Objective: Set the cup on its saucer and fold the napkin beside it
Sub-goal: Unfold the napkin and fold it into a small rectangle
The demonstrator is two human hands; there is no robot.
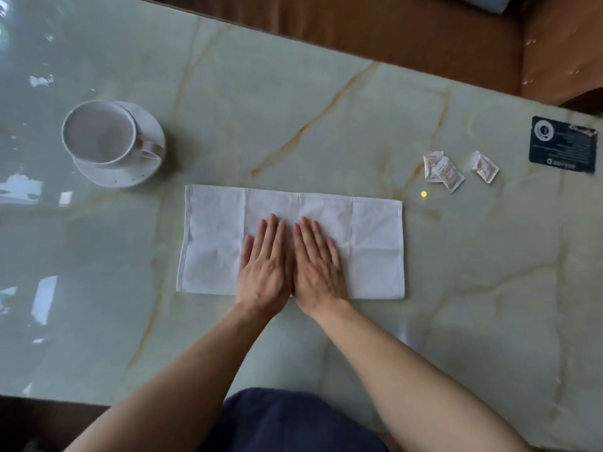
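A white cup stands on its white saucer at the left of the table, handle pointing right. The white napkin lies flat in the middle as a wide rectangle with crease lines across it. My left hand and my right hand rest palm down side by side on the napkin's centre, fingers straight and pointing away from me, thumbs touching. Neither hand grips anything.
Three small paper sachets lie to the right of the napkin, with a dark card beyond them near the right edge. A tiny yellow dot sits by the napkin's far right corner. The marble-patterned tabletop is glossy; a brown seat stands behind it.
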